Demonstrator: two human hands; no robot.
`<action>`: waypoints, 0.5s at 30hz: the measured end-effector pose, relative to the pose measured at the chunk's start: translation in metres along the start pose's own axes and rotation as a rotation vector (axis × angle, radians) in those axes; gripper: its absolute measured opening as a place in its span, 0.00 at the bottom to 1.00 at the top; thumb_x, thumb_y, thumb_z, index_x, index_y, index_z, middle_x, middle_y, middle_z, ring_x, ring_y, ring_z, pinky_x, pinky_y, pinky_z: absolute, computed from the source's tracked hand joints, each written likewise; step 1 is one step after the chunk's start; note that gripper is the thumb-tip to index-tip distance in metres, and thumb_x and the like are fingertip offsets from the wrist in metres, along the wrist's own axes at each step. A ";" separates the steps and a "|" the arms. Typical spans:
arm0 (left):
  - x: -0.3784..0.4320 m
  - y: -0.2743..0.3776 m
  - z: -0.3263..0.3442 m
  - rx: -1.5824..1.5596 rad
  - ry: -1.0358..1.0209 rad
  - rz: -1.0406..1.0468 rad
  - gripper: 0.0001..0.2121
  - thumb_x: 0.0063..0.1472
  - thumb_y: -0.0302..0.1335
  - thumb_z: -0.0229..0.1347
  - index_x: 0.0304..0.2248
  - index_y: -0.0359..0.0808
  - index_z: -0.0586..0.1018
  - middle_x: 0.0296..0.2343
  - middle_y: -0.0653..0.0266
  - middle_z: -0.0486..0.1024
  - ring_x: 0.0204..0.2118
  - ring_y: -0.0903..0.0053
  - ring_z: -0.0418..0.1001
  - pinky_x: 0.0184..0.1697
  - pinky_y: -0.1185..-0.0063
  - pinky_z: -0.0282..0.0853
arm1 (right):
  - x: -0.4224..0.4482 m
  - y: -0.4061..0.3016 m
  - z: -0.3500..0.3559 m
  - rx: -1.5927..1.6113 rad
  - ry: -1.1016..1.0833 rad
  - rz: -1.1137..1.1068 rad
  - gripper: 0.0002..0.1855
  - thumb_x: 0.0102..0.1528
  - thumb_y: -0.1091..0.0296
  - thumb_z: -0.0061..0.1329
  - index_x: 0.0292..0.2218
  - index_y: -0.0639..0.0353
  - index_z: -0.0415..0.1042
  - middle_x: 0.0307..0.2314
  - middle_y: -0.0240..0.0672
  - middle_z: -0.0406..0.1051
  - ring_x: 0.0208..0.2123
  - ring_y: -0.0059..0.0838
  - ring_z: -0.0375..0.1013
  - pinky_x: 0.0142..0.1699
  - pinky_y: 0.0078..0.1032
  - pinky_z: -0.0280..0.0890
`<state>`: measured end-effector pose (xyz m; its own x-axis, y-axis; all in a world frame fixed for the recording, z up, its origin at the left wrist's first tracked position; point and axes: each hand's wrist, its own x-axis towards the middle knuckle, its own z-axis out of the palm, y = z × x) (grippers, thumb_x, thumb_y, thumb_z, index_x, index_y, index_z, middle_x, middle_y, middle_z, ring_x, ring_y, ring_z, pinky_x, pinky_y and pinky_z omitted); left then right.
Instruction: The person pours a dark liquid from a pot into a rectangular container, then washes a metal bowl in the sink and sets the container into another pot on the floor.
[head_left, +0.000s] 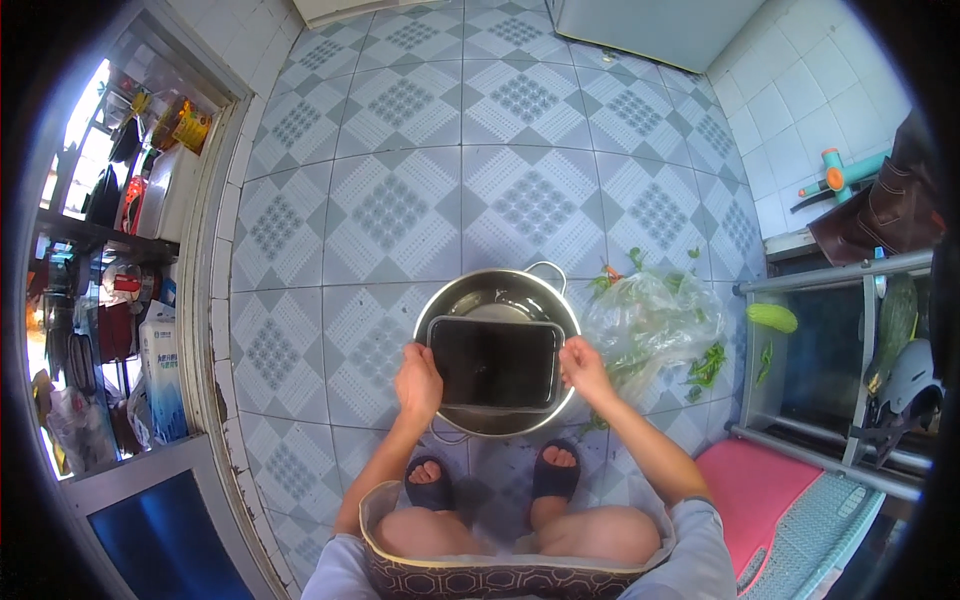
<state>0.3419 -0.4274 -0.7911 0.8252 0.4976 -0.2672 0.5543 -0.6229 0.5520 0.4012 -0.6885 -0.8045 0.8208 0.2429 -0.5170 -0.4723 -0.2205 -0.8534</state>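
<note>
Between my two hands is a black rectangular tray (498, 365) with a rounded, shiny rim. My left hand (420, 384) grips its left edge, while the fingers of my right hand (586, 367) hold the opposite edge. Directly beneath the tray, a round stainless steel pot (496, 279) stands on the floor in front of my feet. One loop handle shows at the pot's upper right, another partly at its lower left. The tray hides much of the pot's inside. Right of the pot lies a crumpled clear plastic bag (651, 319) with green vegetable pieces around it.
Scattered green leaves (705, 365) lie on the tiled floor (397, 217). At right, a metal rack (806, 274) holds a light-green gourd (772, 318) and a dark-green gourd (896, 319); a pink board (754, 495) sits below. Crowded shelves (112, 236) stand at left.
</note>
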 end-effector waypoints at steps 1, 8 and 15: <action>-0.001 0.003 -0.001 0.022 -0.003 -0.021 0.09 0.59 0.31 0.40 0.32 0.33 0.63 0.25 0.45 0.70 0.29 0.50 0.67 0.31 0.62 0.60 | 0.001 0.000 0.000 -0.017 0.009 0.009 0.06 0.54 0.69 0.39 0.26 0.58 0.58 0.15 0.24 0.58 0.14 0.12 0.58 0.15 0.12 0.55; 0.000 0.003 0.003 0.091 0.020 -0.025 0.09 0.58 0.31 0.40 0.32 0.34 0.64 0.27 0.47 0.70 0.29 0.51 0.68 0.32 0.62 0.61 | 0.006 0.004 0.003 -0.097 0.057 0.033 0.06 0.53 0.68 0.39 0.26 0.58 0.58 0.14 0.26 0.59 0.13 0.14 0.59 0.15 0.14 0.58; -0.001 0.004 0.007 0.131 0.032 -0.030 0.08 0.58 0.31 0.40 0.31 0.34 0.64 0.28 0.51 0.70 0.29 0.54 0.68 0.31 0.63 0.61 | 0.010 0.007 0.005 -0.140 0.089 0.059 0.07 0.53 0.68 0.39 0.27 0.60 0.58 0.14 0.28 0.60 0.12 0.16 0.60 0.14 0.17 0.58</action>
<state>0.3442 -0.4349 -0.7941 0.8052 0.5351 -0.2556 0.5900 -0.6800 0.4353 0.4048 -0.6833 -0.8157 0.8212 0.1426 -0.5525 -0.4761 -0.3624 -0.8012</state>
